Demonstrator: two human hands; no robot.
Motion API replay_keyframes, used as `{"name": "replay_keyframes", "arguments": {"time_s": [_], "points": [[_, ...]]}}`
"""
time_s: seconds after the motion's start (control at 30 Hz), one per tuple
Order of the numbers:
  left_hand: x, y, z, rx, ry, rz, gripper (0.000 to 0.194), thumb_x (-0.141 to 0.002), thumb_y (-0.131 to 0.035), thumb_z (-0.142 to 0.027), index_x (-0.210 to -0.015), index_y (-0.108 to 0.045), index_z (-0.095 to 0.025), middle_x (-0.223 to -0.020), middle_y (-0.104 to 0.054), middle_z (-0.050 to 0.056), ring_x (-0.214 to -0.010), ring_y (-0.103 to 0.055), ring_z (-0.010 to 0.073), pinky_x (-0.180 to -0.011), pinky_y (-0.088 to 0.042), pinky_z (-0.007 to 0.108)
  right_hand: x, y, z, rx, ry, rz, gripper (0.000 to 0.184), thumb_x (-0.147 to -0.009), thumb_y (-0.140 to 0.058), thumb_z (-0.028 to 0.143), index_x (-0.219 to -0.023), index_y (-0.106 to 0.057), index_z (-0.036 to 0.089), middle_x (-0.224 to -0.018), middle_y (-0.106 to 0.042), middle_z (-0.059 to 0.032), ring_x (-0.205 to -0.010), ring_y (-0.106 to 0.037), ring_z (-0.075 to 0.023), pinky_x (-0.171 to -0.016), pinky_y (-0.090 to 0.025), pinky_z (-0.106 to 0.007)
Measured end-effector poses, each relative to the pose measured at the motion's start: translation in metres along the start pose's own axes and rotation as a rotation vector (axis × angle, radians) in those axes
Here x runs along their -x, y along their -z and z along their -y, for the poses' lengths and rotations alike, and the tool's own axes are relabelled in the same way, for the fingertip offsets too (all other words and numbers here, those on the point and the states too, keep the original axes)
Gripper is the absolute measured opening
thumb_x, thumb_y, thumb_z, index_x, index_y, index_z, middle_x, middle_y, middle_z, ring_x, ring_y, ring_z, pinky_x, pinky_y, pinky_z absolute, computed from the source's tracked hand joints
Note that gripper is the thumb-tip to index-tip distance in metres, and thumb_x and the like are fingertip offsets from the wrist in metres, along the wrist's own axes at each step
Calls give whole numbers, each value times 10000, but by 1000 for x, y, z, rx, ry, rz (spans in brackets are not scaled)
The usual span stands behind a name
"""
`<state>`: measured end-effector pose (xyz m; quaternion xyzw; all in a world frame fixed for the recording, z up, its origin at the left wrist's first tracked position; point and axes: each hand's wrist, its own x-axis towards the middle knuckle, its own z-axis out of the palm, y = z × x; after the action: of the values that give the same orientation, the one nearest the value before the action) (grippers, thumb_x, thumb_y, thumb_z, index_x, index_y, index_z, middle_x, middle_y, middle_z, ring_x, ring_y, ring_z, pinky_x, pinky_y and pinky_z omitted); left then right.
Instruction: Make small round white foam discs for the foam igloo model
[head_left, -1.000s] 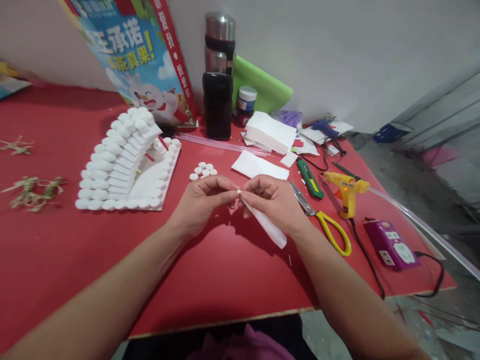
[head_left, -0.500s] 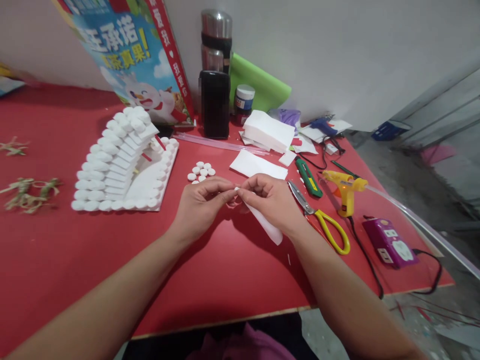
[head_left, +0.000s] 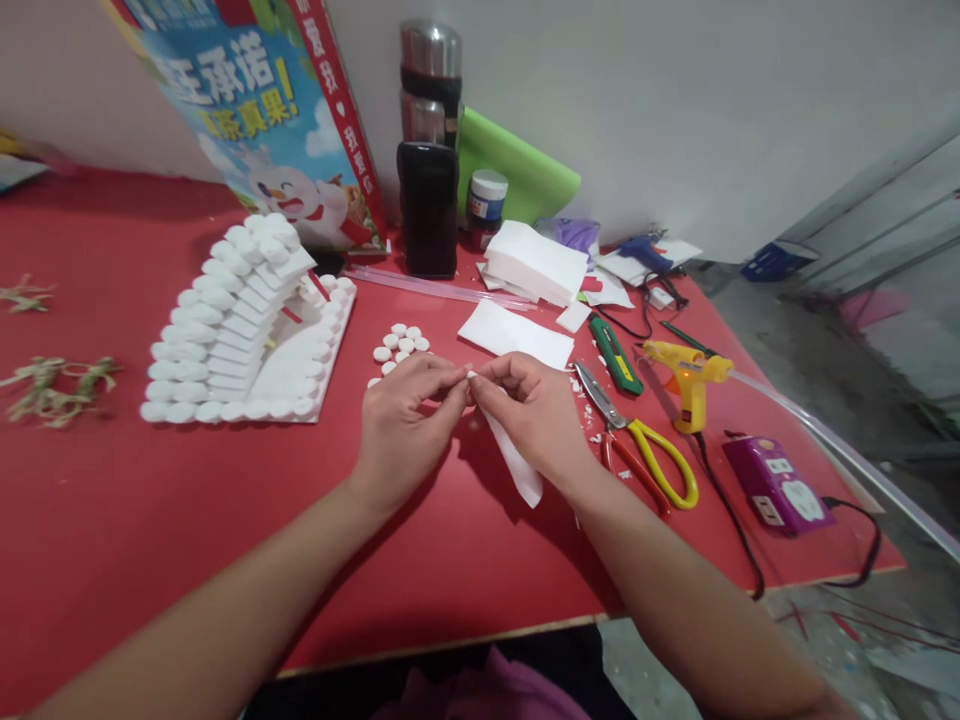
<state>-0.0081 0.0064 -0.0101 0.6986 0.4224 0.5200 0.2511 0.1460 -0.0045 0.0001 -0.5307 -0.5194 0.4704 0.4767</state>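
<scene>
My left hand (head_left: 409,420) and my right hand (head_left: 536,415) meet fingertip to fingertip above the table, both closed in a pinch. Between them is a small white end of a soft paper strip (head_left: 523,478); its loose length hangs below my right palm. Just beyond my left hand lie several round white pads (head_left: 401,343). A flat white sheet (head_left: 517,335) rests behind my right hand. Further left stands a white model (head_left: 247,330), with rows of white pads along its edges and a stepped curve of narrow slats.
Right of my hands lie scissors (head_left: 664,460), red-handled pliers (head_left: 637,470), a green cutter (head_left: 616,355), a yellow glue gun (head_left: 690,375) with its cord, and a purple power box (head_left: 776,485). A phone (head_left: 427,210), a flask (head_left: 431,60) and a jar (head_left: 487,200) stand behind.
Both hands have shifted slightly, and the strip's loose end now hangs lower and further left. More of the pliers and white scraps shows beside my right wrist.
</scene>
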Motion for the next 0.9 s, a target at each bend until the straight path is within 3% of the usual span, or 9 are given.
{"name": "replay_keyframes", "arguments": {"time_s": [0.23, 0.37, 0.67, 0.9], "points": [[-2, 3, 0, 51, -44, 15, 148, -937, -677, -188, -907, -819, -215, -918, -769, 63, -841, -705, 181, -758, -567, 297, 1, 5, 5, 26, 56, -15, 149, -892, -726, 344, -852, -679, 209, -753, -738, -11, -671, -689, -158, -667, -528, -306], [-4, 5, -2, 192, -15, 71, 138, -934, -699, -164, -859, -808, -203, -865, -756, 54, -788, -716, 173, -728, -574, 294, -2, 13, 7, 6, 77, 110, 152, -899, -720, 333, -838, -655, 210, -750, -748, -11, -642, -706, -157, -660, -540, -311], [0, 4, -4, 46, -21, 4, 119, -980, -674, -197, -956, -790, -206, -897, -757, 41, -810, -700, 165, -757, -548, 299, 1, 8, 6, -67, 83, 111, 214, -915, -751, 394, -866, -668, 203, -799, -753, -25, -674, -721, -158, -682, -570, -316], [2, 3, 7, -132, -242, -33, 138, -972, -650, -143, -996, -781, -181, -997, -775, 94, -937, -728, 204, -859, -571, 332, 2, 5, 8, -187, -33, 101, 357, -823, -834, 519, -853, -695, 191, -693, -734, -14, -592, -710, -159, -605, -571, -294]]}}
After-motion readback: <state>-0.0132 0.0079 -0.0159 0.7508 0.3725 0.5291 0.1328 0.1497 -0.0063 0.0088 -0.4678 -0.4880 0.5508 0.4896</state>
